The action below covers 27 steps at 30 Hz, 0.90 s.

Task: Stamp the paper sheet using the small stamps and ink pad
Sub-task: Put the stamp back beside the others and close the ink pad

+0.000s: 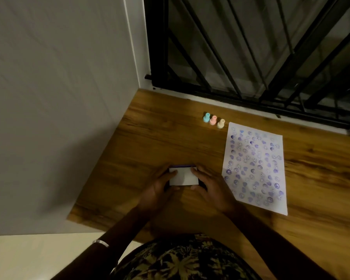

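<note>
head view: left hand [160,185] and right hand [207,185] grip the ink pad [183,176] from both sides, likely closing it; paper sheet [255,166] looks fully stamped, stamps [213,120] parked far.

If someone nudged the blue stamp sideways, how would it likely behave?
The blue stamp looks small and plastic, so probably light and quick to slide on the smooth table. Upright on a flared base, it may resist tipping, but could knock the pink stamp beside it.

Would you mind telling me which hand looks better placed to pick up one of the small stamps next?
Probably the right hand: the blue, pink and cream plastic stamps and the stamped white paper sheet lie on its side. Both hands now grip the white rectangular ink pad case; the left hand could steady it.
</note>
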Each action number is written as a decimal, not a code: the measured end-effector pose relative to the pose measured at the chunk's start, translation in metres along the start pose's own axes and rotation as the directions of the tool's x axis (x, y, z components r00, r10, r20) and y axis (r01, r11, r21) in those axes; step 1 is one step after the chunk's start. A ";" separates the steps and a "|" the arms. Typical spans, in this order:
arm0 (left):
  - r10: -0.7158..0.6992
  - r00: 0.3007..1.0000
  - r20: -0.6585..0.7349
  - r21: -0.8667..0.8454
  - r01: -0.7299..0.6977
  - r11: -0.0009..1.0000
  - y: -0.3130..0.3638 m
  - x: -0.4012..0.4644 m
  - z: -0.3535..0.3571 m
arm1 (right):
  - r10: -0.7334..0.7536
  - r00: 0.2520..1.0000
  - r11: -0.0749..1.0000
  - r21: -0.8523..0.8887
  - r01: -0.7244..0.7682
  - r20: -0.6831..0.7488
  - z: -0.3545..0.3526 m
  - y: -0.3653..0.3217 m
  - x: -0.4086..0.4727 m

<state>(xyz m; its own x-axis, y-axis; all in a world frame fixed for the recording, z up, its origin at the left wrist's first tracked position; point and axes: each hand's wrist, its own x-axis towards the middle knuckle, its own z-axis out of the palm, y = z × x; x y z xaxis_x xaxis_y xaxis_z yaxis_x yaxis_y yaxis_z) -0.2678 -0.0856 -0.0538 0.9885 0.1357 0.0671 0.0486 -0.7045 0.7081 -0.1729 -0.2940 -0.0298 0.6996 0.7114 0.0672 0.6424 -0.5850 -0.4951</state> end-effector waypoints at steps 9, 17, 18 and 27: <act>-0.138 0.990 0.016 -0.126 0.139 0.982 0.009 -0.003 -0.004 | 0.147 0.986 0.956 0.247 -0.161 0.072 -0.003 0.005 0.002; -0.207 0.977 -0.051 -0.188 0.194 0.963 0.022 -0.010 -0.003 | 0.179 0.982 0.934 0.303 -0.190 0.065 -0.004 0.005 0.002; -0.211 0.976 -0.051 -0.189 0.198 0.962 0.023 -0.011 -0.004 | 0.172 0.983 0.935 0.305 -0.183 0.065 -0.004 0.005 0.002; -0.185 0.983 0.001 -0.174 0.183 0.968 0.029 -0.011 -0.010 | 0.141 0.987 0.928 0.336 -0.158 0.075 -0.005 0.008 0.000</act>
<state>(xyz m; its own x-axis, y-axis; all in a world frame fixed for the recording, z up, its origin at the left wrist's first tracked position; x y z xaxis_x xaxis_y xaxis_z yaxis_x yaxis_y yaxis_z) -0.2788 -0.1010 -0.0270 0.9625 0.2632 -0.0659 0.2027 -0.5359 0.8196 -0.1664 -0.3000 -0.0295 0.7576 0.6492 -0.0680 0.3808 -0.5242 -0.7617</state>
